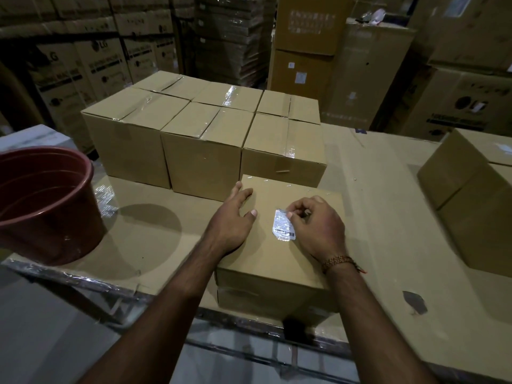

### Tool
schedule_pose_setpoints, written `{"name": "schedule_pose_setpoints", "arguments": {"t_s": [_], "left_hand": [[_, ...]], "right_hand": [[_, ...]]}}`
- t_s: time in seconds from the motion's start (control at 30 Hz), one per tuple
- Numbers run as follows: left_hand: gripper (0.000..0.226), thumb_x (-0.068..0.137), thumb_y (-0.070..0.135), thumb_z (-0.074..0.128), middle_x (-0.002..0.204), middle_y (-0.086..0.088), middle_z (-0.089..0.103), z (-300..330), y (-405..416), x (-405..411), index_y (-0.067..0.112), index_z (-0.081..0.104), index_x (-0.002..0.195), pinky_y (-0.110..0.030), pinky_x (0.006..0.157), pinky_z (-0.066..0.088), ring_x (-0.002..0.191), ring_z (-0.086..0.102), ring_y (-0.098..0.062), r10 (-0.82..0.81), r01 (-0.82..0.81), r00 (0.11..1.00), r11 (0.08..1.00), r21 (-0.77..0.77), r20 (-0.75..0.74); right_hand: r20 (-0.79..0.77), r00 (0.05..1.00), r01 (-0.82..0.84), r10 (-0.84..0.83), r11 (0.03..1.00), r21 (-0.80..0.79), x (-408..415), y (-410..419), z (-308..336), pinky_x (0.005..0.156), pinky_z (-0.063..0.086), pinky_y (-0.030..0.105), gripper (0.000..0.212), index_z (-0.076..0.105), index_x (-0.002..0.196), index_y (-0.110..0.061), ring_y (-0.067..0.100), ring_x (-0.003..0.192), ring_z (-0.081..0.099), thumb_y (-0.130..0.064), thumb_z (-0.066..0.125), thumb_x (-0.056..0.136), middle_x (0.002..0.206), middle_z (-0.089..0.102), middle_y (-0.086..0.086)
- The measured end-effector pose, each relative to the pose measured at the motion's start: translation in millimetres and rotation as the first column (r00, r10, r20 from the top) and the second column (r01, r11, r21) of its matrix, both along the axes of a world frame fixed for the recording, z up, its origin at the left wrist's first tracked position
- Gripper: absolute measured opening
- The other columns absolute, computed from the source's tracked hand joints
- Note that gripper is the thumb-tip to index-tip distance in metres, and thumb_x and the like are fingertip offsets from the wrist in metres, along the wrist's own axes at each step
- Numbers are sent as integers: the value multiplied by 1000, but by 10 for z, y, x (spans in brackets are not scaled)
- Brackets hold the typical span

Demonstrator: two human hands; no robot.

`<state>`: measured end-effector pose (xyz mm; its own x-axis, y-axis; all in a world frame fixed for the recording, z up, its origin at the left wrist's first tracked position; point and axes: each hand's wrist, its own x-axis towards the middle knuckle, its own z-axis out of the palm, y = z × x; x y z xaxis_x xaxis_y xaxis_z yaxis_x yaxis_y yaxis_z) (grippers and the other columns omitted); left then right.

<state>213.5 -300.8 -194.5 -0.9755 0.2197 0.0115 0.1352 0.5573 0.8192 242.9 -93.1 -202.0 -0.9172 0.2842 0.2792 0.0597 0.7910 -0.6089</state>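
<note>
Item: small cardboard box (266,259), closed, near the front edge of the bench (374,217), stacked on a second box of like size.
Label: white printed label (284,225) with a barcode at its lower end, lying on the box top, right of centre.
Left hand: left hand (234,220) rests palm down on the left part of the box top; fingers (243,194) straight and slightly apart, reaching the far left corner, holding nothing.
Right hand: right hand (315,225) on the box top just right of the label; fingers (297,210) curled together, thumb and forefinger tips pinching the label's right edge.
Wrist: beaded bracelet (339,262) on the right wrist.
Behind: six taped boxes (205,139) in two rows, the nearest touching the small box's far edge.
Left: red bucket (47,206), tilted, mouth towards the camera.
Right: larger boxes (471,195), well apart.
Background: stacked cartons (83,65), dim.
</note>
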Motion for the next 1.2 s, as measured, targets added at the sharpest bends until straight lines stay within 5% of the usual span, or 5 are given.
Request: {"name": "schedule_pose_setpoints", "arguments": {"t_s": [0.2, 0.33, 0.6, 0.83, 1.2], "left_hand": [[60, 108, 25, 57, 175, 17, 10, -7, -2, 0, 28, 36, 164, -32, 116, 32, 156, 32, -16, 0, 0, 1000, 1000, 4, 0], [59, 108, 25, 57, 175, 17, 11, -8, -1, 3, 27, 37, 164, -28, 111, 31, 155, 33, -17, 1, -1, 1000, 1000, 7, 0], [59, 108, 26, 57, 175, 17, 11, -19, -4, -11, 27, 37, 163, -30, 113, 32, 155, 32, -16, 0, 0, 1000, 1000, 2, -4], [58, 108, 26, 57, 175, 18, 12, -34, -9, -22, 27, 38, 163, -26, 110, 30, 155, 33, -16, -3, 3, 1000, 1000, -4, -8], [58, 108, 24, 58, 175, 17, 12, -28, -7, -18, 27, 39, 163, -25, 110, 27, 155, 33, -16, 0, 0, 1000, 1000, 6, -5]], "right_hand": [[-15, 1000, -24, 24, 999, 23, 5, -10, -2, 61, 38, 21, 7, 71, 90, -33, 7, 85, 60, -30, 75, 95, 96, 62, -13], [-24, 996, -86, 87, 996, 25, 37, 7, 10, 69, 44, 28, 6, 67, 93, -33, 8, 88, 61, -34, 72, 94, 100, 63, -14], [47, 994, -100, 104, 992, -77, 43, 63, 34, 77, 52, 29, 40, 67, 121, -39, 2, 87, 64, -35, 83, 84, 94, 68, -21], [64, 996, -61, 65, 996, -64, 3, 65, 20, 66, 48, 27, 15, 72, 86, -30, 7, 79, 62, -38, 85, 83, 85, 69, -14], [51, 997, -44, 49, 994, -100, -8, 37, -22, 74, 56, 35, 14, 71, 81, -31, 4, 78, 61, -33, 84, 82, 87, 67, -13]]}}
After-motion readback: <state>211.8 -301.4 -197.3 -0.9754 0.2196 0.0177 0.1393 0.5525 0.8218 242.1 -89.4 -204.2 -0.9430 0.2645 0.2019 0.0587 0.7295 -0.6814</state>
